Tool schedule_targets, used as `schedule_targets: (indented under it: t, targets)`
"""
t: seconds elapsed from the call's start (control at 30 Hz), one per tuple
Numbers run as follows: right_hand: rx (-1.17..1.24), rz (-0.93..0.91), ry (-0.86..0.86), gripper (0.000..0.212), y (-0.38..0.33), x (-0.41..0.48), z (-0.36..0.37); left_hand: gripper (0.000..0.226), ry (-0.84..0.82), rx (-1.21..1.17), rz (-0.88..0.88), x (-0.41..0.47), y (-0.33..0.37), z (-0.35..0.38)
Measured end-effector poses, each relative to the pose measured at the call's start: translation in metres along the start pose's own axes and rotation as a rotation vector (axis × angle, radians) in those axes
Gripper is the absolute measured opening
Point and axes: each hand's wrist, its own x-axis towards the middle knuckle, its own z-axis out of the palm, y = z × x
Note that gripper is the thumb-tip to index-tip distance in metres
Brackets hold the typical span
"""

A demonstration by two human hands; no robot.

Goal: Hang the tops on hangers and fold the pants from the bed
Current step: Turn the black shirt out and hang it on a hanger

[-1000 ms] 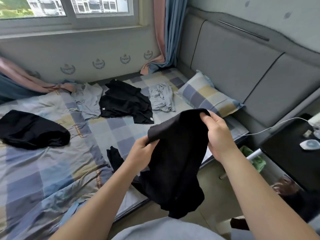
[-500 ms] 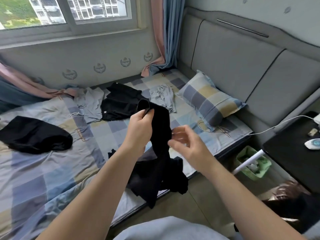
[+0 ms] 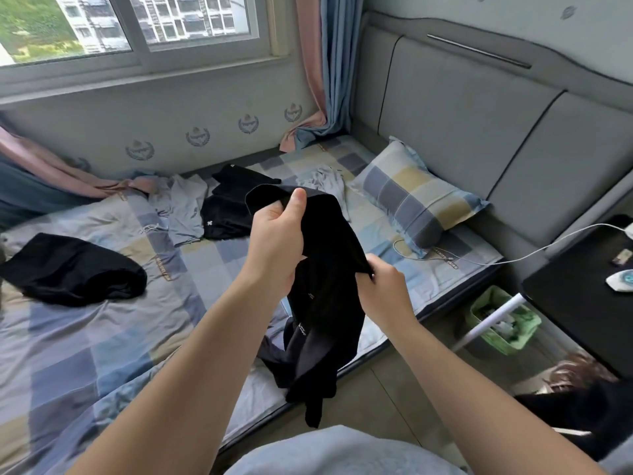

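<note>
The held black garment [image 3: 325,269] hangs in the air on the near side of the pillow [image 3: 414,200]. Its lower end trails past the bed [image 3: 102,354] edge, over the narrow strip of floor [image 3: 394,389]. That strip is the only standing room nearer than the pillow, hemmed in by the black side table [image 3: 582,296] and the green basket [image 3: 503,317] in front of the pillow. A white cable [image 3: 513,258] runs from just beside the pillow across the mattress corner to the table. Left of the pillow, touching or almost touching it, lies a pale grey garment [image 3: 325,181]. Farther left are a black top [image 3: 233,207], a grey top [image 3: 186,207] and, well apart, a black heap [image 3: 75,269], with bare sheet between them. The left hand [image 3: 277,241] is raised, its fingers curled round the bunched upper edge and its thumb upright against the cloth. The right hand [image 3: 383,289] is lower and nearer the pillow, pinching a side edge of the same garment. Small pale print shows on the held garment's lower front, too small to read. The black top bears a tiny white mark, and a gold band on the sheet carries lettering I cannot make out.
</note>
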Motion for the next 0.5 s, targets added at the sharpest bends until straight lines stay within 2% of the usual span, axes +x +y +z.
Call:
schedule_targets:
  t: [0.1,0.2,0.3,0.4,0.5]
  targets:
    - [-0.015,-0.033,0.013,0.039,0.003,0.004,-0.014,0.042,0.055,-0.004,0.001,0.007,-0.005,-0.008]
    - [-0.047,-0.176,0.060,0.029,-0.009,0.007,-0.035,0.034,0.088,0.011,-0.035,0.022,-0.014,-0.018]
    - [-0.060,-0.293,0.129,0.025,-0.031,0.016,-0.055,0.038,0.068,0.047,-0.116,0.031,-0.026,-0.023]
    - [0.024,-0.233,0.091,0.040,-0.050,0.025,-0.064,0.037,-0.037,0.130,-0.186,0.027,-0.039,-0.019]
    - [0.254,-0.112,0.064,0.042,-0.063,0.034,-0.067,0.031,-0.160,0.244,-0.155,0.012,-0.049,-0.007]
